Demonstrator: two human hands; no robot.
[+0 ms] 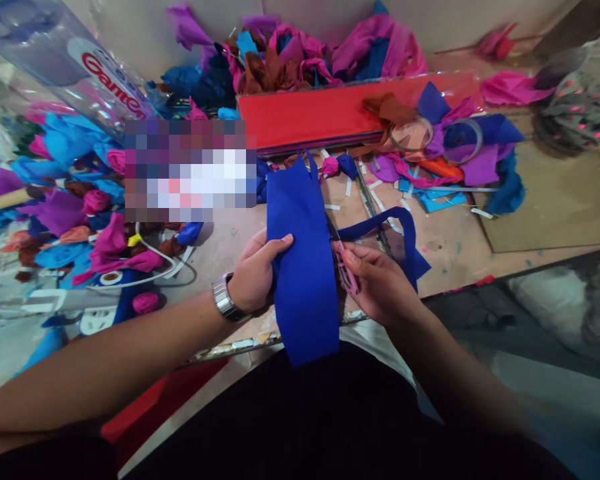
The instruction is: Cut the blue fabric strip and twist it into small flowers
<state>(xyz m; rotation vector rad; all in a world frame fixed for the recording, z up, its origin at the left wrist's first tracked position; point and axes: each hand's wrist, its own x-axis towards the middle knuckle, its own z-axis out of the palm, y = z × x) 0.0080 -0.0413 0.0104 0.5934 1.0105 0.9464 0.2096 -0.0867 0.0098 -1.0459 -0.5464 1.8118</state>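
Observation:
A wide strip of blue fabric (304, 280) hangs over the table's front edge toward my lap. My left hand (257, 270) grips its left side, thumb on top and the other fingers hidden beneath. Pink-handled scissors (349, 275) are in my right hand (375, 280), with the dark blades at the right edge of the fabric. From that edge a narrow blue strip (405, 227) curls off to the right, behind my right hand. How far the blades are apart I cannot tell.
Behind the fabric lies a long red box-like block (330, 117). Coloured scraps (65, 200) crowd the left side, with a large clear plastic bottle (75, 60) over them. Tape rolls (463, 141) rest among scraps at the right, near a cardboard sheet (540, 213). A patch is pixelated.

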